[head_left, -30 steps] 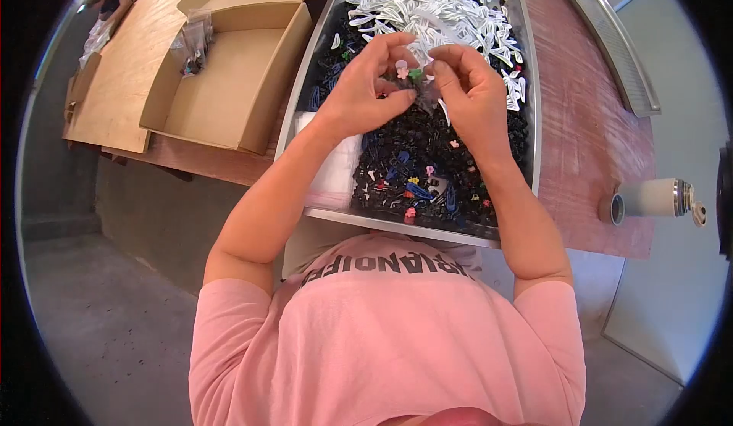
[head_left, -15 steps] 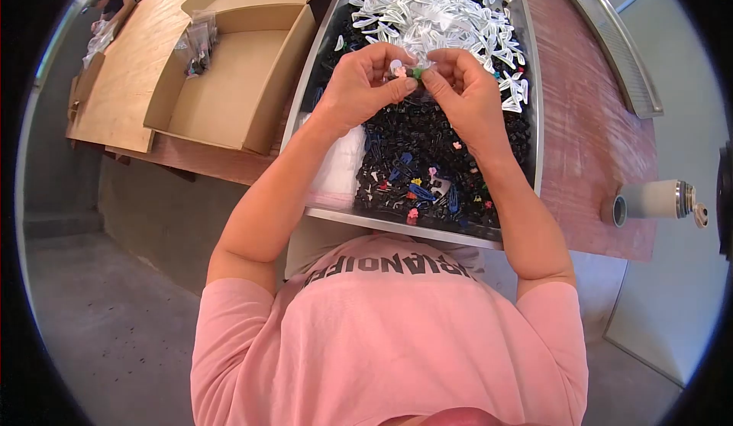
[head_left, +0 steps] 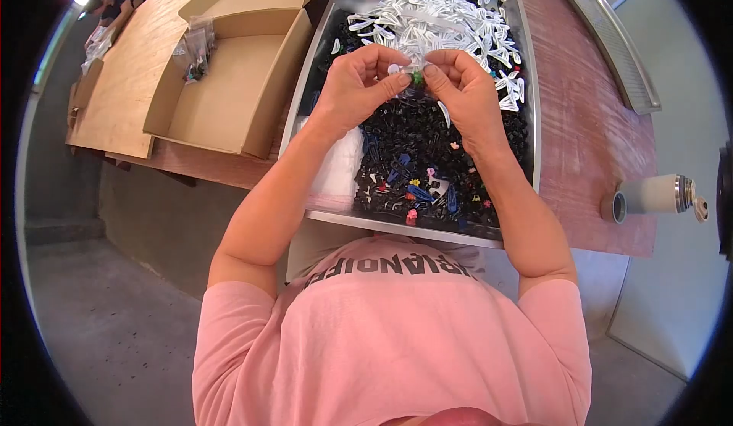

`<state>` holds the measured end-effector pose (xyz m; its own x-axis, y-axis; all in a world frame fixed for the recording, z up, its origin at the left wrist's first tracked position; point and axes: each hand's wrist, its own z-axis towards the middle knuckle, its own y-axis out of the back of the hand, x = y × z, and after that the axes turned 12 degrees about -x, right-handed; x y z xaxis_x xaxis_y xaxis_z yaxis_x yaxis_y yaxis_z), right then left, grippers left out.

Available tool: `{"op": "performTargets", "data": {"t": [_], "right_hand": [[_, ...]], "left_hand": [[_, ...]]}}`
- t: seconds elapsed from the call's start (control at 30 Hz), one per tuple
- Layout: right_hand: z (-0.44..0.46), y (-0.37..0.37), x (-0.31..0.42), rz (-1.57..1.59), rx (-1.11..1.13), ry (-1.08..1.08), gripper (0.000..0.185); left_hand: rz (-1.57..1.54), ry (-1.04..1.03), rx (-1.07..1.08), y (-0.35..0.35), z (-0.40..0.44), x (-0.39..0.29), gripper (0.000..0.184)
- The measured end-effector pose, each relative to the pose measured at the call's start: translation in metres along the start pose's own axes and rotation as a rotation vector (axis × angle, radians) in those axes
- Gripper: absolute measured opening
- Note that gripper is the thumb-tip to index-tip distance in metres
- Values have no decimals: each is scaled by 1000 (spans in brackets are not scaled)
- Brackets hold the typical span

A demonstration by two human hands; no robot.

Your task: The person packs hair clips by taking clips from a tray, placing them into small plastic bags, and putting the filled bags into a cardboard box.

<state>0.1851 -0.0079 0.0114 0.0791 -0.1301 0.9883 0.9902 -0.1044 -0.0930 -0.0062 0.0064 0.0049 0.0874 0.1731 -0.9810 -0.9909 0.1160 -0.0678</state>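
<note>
Thumb on the left hand has come up since a second ago; now it and the right hand pinch what's probably a clear bag, green piece between, over the tray, maybe to catch drops.

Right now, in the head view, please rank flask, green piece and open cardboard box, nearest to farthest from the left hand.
1. Green piece, at the left hand.
2. Open cardboard box, on its left.
3. Flask, far right.
</note>
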Motion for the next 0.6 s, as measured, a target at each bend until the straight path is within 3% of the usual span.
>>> {"op": "performTargets", "data": {"t": [0.27, 0.6], "right_hand": [[0, -2, 1, 46, 42, -80, 29], [2, 2, -1, 23, 1, -64, 15]], "left_hand": [[85, -35, -2, 0, 0, 1, 22], [-13, -24, -72, -1, 3, 2, 18]]}}
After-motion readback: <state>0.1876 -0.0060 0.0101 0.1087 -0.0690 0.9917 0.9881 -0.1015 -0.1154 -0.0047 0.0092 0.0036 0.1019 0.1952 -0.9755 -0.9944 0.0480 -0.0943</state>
